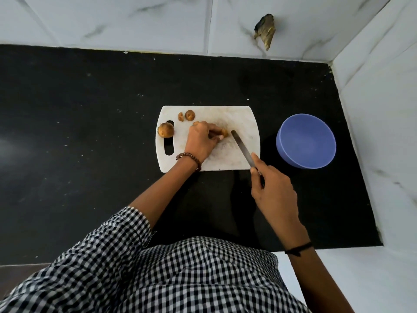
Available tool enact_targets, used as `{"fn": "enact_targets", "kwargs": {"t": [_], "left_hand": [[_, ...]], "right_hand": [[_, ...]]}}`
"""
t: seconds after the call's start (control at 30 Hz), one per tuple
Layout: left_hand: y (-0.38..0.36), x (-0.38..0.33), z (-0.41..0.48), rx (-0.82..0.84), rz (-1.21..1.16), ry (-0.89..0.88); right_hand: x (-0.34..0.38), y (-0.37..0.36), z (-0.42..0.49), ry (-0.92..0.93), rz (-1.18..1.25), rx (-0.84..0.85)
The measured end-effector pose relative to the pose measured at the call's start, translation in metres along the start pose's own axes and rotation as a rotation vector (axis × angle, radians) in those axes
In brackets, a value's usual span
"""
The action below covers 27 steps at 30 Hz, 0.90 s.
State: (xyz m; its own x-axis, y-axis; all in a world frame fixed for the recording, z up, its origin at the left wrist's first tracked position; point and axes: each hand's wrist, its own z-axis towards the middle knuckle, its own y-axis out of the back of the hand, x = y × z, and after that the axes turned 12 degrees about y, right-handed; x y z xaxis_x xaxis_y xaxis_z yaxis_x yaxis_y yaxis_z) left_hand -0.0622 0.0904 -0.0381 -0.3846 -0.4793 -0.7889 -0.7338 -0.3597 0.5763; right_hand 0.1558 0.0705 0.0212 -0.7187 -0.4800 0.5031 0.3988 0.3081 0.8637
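A white cutting board [239, 123] lies on the black counter. My left hand [200, 141] pinches a small brown fruit piece [224, 132] against the board's middle. My right hand [274, 190] grips a knife [242, 150] by its handle; the blade angles up-left, its tip just right of the held piece. A whole brown fruit [165, 130] sits at the board's left edge over the handle slot. Two small cut pieces [186, 115] lie near the board's top left.
An empty blue bowl [306, 141] stands on the black counter [90, 132] right of the board. White marble-patterned walls [383, 98] close in the back and right side. A dark patch of damage [265, 29] marks the back wall. My checked shirt fills the lower view.
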Motion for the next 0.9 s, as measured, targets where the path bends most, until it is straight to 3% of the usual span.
{"fn": "enact_targets", "kwargs": {"t": [0.17,0.37,0.67,0.9], "left_hand": [[-0.002,-0.007,0.010,-0.053,0.156,-0.063],[-0.004,-0.018,0.021,0.029,0.280,-0.080],[-0.006,-0.017,0.008,0.055,-0.241,0.299],[-0.005,-0.018,0.002,0.067,-0.308,0.290]], "right_hand": [[-0.005,-0.006,0.012,-0.037,0.144,-0.107],[-0.002,-0.010,0.026,-0.070,0.250,-0.134],[0.010,-0.018,0.047,-0.163,0.397,-0.058],[0.019,-0.027,0.057,-0.149,0.419,-0.047]]}}
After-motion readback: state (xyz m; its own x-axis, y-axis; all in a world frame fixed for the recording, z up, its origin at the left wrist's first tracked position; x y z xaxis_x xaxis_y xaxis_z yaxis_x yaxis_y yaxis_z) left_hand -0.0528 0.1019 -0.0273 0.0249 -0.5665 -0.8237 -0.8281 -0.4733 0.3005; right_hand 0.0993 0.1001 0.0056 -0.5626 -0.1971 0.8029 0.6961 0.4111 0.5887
